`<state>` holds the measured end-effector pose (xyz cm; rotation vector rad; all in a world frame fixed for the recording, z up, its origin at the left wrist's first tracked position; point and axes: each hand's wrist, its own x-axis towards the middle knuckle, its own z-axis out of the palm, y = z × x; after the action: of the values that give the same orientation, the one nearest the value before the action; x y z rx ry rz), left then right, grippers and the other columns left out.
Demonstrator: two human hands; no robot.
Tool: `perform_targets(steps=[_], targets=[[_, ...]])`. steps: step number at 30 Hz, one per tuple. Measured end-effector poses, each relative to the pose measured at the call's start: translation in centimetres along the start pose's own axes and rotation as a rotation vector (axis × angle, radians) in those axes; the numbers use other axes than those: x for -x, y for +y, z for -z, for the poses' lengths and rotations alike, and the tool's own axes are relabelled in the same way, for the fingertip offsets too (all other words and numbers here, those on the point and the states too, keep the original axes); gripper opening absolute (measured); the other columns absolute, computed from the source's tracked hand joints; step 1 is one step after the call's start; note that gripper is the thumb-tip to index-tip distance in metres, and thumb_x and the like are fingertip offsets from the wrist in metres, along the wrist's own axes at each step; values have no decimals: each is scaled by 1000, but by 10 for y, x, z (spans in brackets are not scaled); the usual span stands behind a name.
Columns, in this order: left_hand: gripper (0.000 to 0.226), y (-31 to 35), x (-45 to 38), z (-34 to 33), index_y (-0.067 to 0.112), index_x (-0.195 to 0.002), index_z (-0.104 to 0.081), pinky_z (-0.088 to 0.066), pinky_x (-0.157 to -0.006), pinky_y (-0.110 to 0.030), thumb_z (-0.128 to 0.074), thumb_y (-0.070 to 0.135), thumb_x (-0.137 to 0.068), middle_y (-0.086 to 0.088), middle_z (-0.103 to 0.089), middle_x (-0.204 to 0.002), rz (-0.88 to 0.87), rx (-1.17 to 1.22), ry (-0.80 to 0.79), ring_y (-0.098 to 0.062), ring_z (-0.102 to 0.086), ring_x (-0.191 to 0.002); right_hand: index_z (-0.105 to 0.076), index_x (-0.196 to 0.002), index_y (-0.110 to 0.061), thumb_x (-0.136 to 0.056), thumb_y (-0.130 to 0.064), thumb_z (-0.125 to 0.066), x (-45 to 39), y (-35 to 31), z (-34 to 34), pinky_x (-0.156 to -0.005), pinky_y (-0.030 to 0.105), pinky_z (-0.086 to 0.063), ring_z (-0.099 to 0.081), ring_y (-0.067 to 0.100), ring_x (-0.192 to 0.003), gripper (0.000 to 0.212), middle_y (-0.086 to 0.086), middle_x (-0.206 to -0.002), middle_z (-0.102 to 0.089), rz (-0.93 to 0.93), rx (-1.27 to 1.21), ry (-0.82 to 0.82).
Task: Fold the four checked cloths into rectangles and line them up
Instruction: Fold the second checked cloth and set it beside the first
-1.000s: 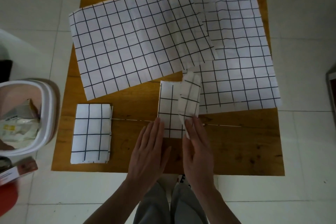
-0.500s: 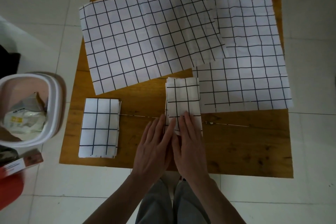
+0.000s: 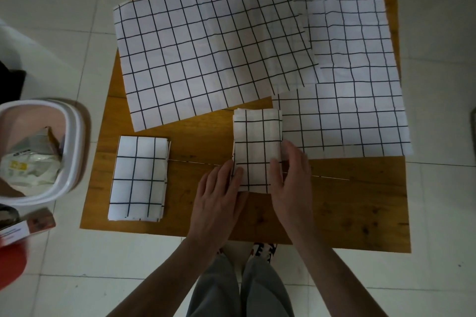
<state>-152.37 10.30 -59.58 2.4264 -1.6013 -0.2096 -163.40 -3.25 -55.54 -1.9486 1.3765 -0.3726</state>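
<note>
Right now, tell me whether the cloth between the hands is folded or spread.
Folded. The cloth between the hands is a narrow rectangle with layered edges at its top, the left hand and right hand gripping its sides.

Two hands hold a small folded cloth (image 3: 256,149) on the wooden table (image 3: 334,201). The left hand (image 3: 219,195) grips its left edge, the right hand (image 3: 291,177) its right. Another folded cloth (image 3: 139,177) lies to the left. Two big open cloths (image 3: 206,59) (image 3: 360,85) overlap behind.

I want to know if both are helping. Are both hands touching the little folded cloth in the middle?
Touching. In the head view the left hand grips the middle folded cloth at its left edge, and the right hand grips its right edge.
</note>
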Motion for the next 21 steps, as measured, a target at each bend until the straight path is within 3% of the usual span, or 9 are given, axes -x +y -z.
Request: perform_targets(steps=[4, 8, 10, 13, 14, 16, 18, 21], targets=[[44, -1, -8, 3, 17, -142, -56, -45, -109, -48, -44, 38, -105, -9, -53, -144, 14, 24, 42, -27, -47, -134, -38, -155, -21, -104, -34, -58, -21, -1, 8, -92, 26, -56, -57, 13, -123, 57, 0, -143, -51, -63, -40, -34], [43, -2, -10, 5, 16, -141, -58, -42, -111, -47, -41, 34, -106, -9, -55, -144, 9, 38, 33, -28, -49, -134, -40, -154, -18, -100, -27, -67, -34, -9, 14, -77, 11, -55, -65, 4, -99, 60, -12, -115, -61, -190, -168, -97], [44, -2, -10, 7, 16, -142, -58, -40, -112, -45, -41, 34, -106, -8, -56, -144, 12, 50, 35, -28, -50, -134, -47, -148, -18, -99, -24, -69, -36, -12, 17, -68, 6, -50, -59, -6, -90, 53, -16, -109, -59, -258, -230, -146], [44, 0, -10, 10, 15, -142, -57, -34, -113, -42, -41, 34, -106, -8, -55, -144, 24, 72, 40, -28, -49, -134, -61, -124, -22, -100, -26, -68, -34, -14, 21, -64, 11, -44, -58, -4, -85, 25, -14, -102, -61, -305, -248, -192], [44, 1, -10, 11, 14, -142, -57, -33, -114, -42, -41, 35, -106, -9, -55, -145, 34, 78, 41, -28, -47, -135, -62, -111, -24, -100, -26, -67, -31, -14, 23, -65, 14, -46, -61, 2, -84, 13, -9, -99, -63, -315, -259, -189], [46, 4, -10, 14, 13, -144, -55, -33, -115, -43, -39, 36, -107, -11, -53, -147, 60, 89, 44, -27, -43, -138, -62, -97, -24, -100, -28, -67, -25, -12, 25, -65, 23, -56, -68, 14, -78, 7, 1, -95, -69, -338, -313, -153], [49, 6, -10, 16, 12, -148, -53, -33, -117, -44, -38, 37, -108, -12, -51, -151, 72, 104, 56, -27, -41, -141, -64, -101, -22, -101, -28, -67, -18, -13, 28, -60, 23, -57, -71, 12, -69, 7, 3, -95, -72, -383, -416, -89], [50, 10, -8, 16, 11, -152, -47, -32, -122, -47, -37, 37, -110, -13, -47, -155, 61, 134, 78, -28, -40, -146, -62, -114, -20, -102, -24, -66, -7, -16, 26, -63, 24, -61, -77, 14, -76, 13, -3, -103, -74, -524, -659, -12]])
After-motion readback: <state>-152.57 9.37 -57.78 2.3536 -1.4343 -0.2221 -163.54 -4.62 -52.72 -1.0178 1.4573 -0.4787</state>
